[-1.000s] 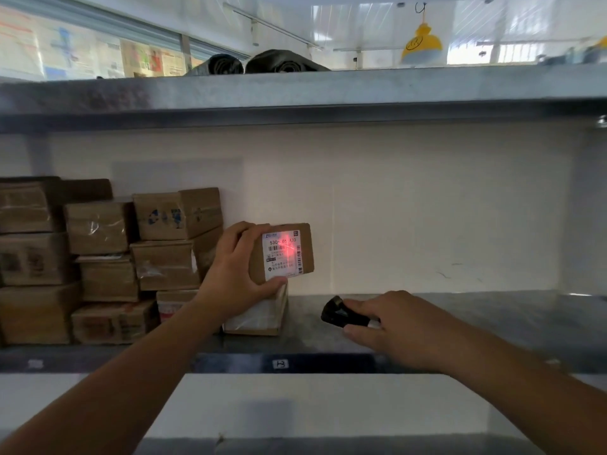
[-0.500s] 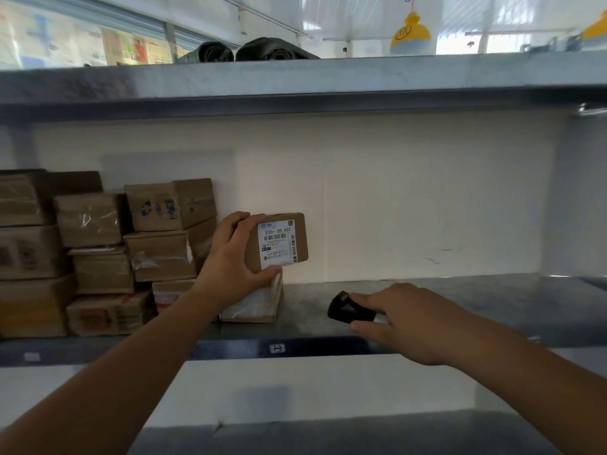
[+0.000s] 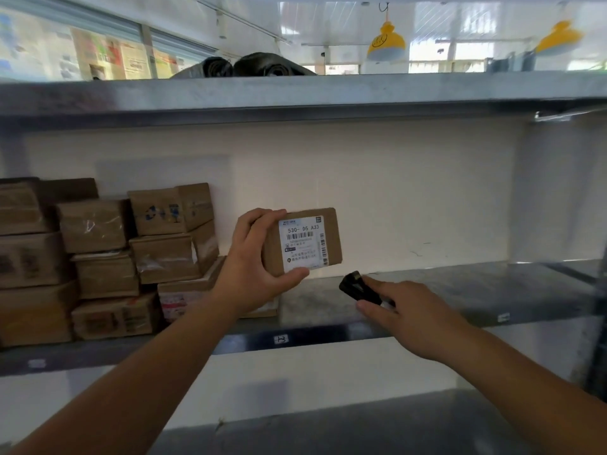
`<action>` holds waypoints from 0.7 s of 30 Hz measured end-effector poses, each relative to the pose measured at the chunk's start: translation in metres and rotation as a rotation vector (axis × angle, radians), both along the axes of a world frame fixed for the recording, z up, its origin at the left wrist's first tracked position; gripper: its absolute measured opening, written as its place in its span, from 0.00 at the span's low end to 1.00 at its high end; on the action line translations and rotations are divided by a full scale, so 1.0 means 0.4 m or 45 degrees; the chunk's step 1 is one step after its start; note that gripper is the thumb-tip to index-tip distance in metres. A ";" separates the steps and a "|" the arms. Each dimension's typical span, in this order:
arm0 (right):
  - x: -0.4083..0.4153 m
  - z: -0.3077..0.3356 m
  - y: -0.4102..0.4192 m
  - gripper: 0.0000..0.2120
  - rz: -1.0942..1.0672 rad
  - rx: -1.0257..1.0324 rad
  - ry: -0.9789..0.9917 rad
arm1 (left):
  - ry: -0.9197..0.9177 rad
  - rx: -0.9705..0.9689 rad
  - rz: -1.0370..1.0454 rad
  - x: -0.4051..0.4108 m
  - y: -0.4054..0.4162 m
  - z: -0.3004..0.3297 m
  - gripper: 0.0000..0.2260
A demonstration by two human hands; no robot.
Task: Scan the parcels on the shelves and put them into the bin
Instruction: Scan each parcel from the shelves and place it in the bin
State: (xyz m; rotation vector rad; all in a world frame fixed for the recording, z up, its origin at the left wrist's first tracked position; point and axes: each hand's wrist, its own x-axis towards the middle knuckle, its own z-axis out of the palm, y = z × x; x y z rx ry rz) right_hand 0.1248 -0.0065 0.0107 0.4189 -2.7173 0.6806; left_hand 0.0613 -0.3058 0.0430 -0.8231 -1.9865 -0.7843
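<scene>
The left hand pinches 1 parcel above the shelf's front edge; the right hand's fingers curl around the scanner. A loosened pinch risks dropping it.

Brown labelled parcel, held upright

Two bare forearms come into view from the lower corners, with no sleeve, glove, watch or band showing anywhere along them. The left hand and the right hand are bare too, with no rings on the fingers that show, and the visible fingernails are short and plain.
</scene>
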 end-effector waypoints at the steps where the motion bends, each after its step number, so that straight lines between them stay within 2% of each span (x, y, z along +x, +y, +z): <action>1: 0.017 -0.007 -0.002 0.29 -0.023 -0.021 0.008 | 0.000 -0.007 -0.022 0.014 0.007 -0.002 0.42; 7: 0.172 -0.068 -0.003 0.25 -0.105 -0.268 -0.030 | -0.116 0.054 -0.219 0.119 0.057 -0.036 0.41; 10: 0.277 -0.112 -0.009 0.23 -0.226 -0.282 -0.090 | -0.184 0.066 -0.343 0.184 0.086 -0.090 0.42; 18: 0.638 -0.316 0.015 0.22 -0.576 -0.328 -0.307 | -0.492 0.209 -0.630 0.428 0.207 -0.360 0.39; 21: 0.778 -0.384 0.033 0.23 -0.739 -0.427 -0.361 | -0.627 0.247 -0.726 0.531 0.275 -0.449 0.39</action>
